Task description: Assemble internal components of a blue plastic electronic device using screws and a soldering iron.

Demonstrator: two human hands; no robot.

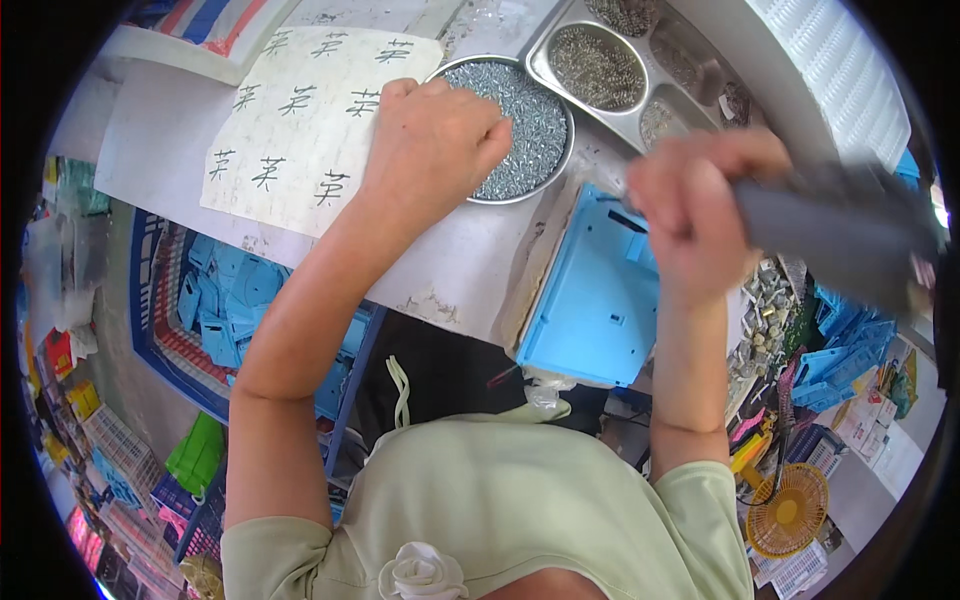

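Observation:
My left hand (437, 138) is closed in a fist over the left side of a round metal bowl (535, 165) full of small silvery screws. Its fingertips are turned away, so whatever they may hold is hidden. On the right, my right hand (700, 205) grips a dark grey electric screwdriver (830, 225), smeared by motion, whose body points out to the right. Below that hand lies a flat blue plastic panel (590, 300) with small slots, at the table's front edge. The right hand and wrist cover part of its right side.
A metal tray (640, 125) with several compartments of small parts stands behind the bowl. Paper with handwritten characters (290, 130) lies on the left. A blue basket (140, 290) of blue plastic parts is below left. Loose metal pieces (765, 310) and stacked blue parts (845, 355) are at right.

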